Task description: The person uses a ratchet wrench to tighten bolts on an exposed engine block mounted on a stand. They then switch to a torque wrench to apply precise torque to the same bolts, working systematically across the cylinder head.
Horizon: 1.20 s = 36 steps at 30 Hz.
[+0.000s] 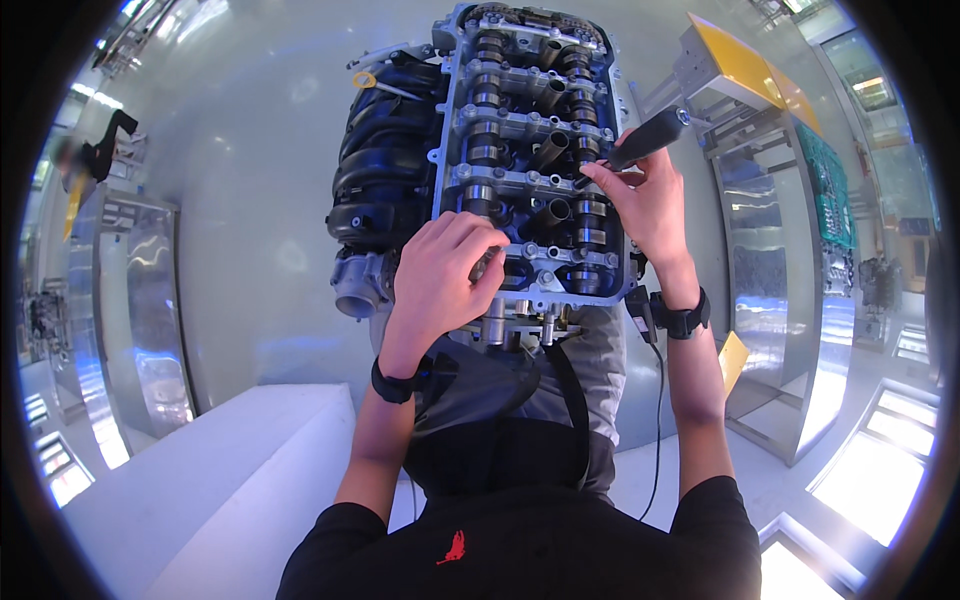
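An engine cylinder head, its camshafts and bearing caps exposed, lies in front of me. At its right side my right hand is closed around a screwdriver-like tool with a thick black handle. The handle points up to the right, and the thin lower end meets the right-hand camshaft row near a cap. My left hand rests on the near left corner of the head with its fingers curled. Whatever lies under those fingers is mostly hidden.
A black intake manifold is attached on the left, with a yellow-ringed dipstick above it. Metal-framed carts stand at both sides, the right one with a yellow top and green rack. A black cable hangs by my right forearm.
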Each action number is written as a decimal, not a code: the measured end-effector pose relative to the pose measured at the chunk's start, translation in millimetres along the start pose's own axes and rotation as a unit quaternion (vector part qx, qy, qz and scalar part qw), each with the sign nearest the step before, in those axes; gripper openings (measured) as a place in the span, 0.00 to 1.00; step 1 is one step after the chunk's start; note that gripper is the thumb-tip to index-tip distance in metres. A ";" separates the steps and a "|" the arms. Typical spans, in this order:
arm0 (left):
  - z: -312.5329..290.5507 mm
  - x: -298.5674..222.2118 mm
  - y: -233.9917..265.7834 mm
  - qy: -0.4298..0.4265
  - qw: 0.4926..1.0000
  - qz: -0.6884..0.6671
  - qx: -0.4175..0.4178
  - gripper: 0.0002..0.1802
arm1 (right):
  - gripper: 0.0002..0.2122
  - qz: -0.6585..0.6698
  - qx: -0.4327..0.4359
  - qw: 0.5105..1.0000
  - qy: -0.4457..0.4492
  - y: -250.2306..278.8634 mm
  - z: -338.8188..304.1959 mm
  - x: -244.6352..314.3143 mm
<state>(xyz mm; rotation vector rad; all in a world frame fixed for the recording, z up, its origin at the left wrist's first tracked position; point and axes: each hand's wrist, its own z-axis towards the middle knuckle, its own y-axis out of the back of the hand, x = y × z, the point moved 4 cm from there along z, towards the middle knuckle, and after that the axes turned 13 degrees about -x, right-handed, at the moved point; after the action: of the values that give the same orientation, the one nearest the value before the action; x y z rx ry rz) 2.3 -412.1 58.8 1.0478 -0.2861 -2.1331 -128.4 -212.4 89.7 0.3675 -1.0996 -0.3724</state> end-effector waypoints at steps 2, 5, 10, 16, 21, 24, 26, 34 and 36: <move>0.4 -0.9 -1.0 -0.001 1.000 -0.001 -0.003 0.07 | 0.18 0.000 -0.002 1.000 0.007 0.4 0.0 -1.5; 0.5 -2.4 -1.2 -0.004 1.000 0.000 -0.007 0.07 | 0.20 -0.032 -0.014 0.999 0.008 0.6 -0.2 -2.6; -0.7 -1.2 0.5 -0.009 1.000 0.010 -0.005 0.07 | 0.16 -0.108 0.040 0.993 0.008 -2.7 3.4 1.4; 0.6 -2.6 -1.1 -0.006 1.000 -0.001 -0.003 0.07 | 0.14 -0.078 0.073 0.994 0.001 0.1 11.1 -4.7; 0.6 -2.8 1.7 0.004 1.000 0.006 0.012 0.07 | 0.17 -0.030 0.105 0.994 -0.027 5.0 14.9 -3.1; 3.0 -7.5 3.2 0.027 0.998 -0.002 0.050 0.09 | 0.20 0.038 0.122 0.991 -0.045 5.6 11.2 -5.2; 7.1 -20.5 10.2 0.016 0.998 -0.002 0.060 0.10 | 0.21 0.068 0.143 0.986 -0.056 3.9 6.3 0.0; 58.4 -20.7 -13.5 0.128 0.973 -0.175 0.085 0.23 | 0.16 0.114 0.183 0.976 0.005 -10.7 7.0 -19.0; 74.7 -14.2 -38.4 0.122 0.979 -0.151 0.057 0.26 | 0.17 0.164 0.198 0.966 -0.033 -10.7 8.0 -24.3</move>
<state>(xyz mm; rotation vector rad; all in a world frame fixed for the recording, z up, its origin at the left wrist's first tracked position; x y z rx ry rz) -68.4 -383.4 96.8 1.4866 -0.1389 -2.2411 -146.7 -211.3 69.0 0.5182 -1.2771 0.1360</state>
